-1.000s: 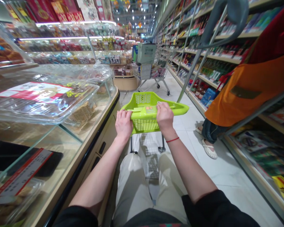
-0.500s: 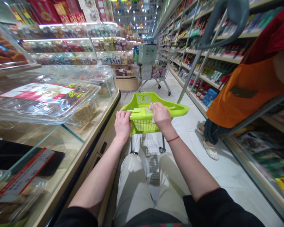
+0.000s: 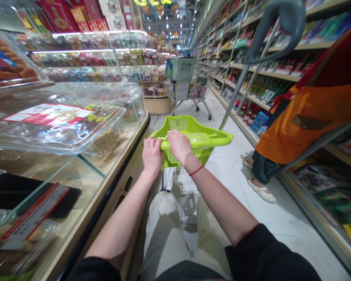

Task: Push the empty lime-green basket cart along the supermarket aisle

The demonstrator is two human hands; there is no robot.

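Head view: the right hand (image 3: 179,145) has slid left along the handle of the green cart (image 3: 219,136) and now grips it just beside the left hand (image 3: 152,153). Both are curled tight on the bar, which suggests a change of steering. The cart stands in the aisle beside the glass counter (image 3: 117,164).

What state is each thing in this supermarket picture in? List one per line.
green cart, upright, gripped by both hands.
left hand, closed on the green cart.
right hand, closed on the green cart.
clear food box, lid shut.
metal trolley, loaded with a box.
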